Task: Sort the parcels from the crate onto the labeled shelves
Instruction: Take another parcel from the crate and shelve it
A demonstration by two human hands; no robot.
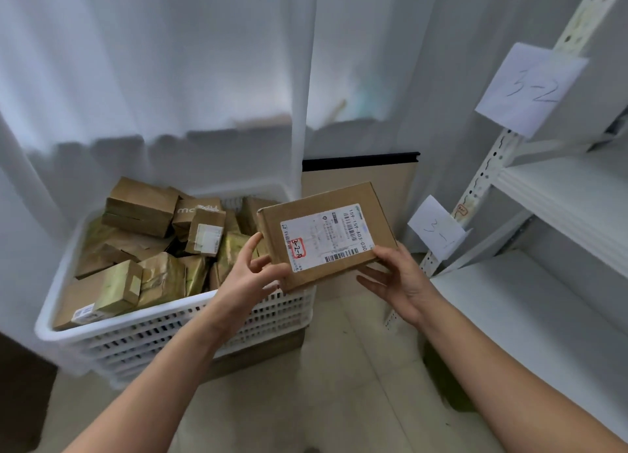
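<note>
A flat brown cardboard parcel (326, 235) with a white shipping label and a red tag reading 3-2 is held up in front of me. My left hand (251, 272) grips its left corner, thumb on the side. My right hand (397, 279) holds its lower right edge from beneath, thumb on top. A white slatted crate (163, 330) at left holds several brown and gold-wrapped parcels (142, 248). White shelves (560, 194) stand at right, with paper signs reading 3-2 (530, 88) and 3-1 (438, 230) on the upright.
White curtains (170, 78) hang behind the crate. A beige board with a black top edge (360, 177) leans against the wall between crate and shelves. The lower shelf (530, 316) is at right. Pale tiled floor lies below my arms.
</note>
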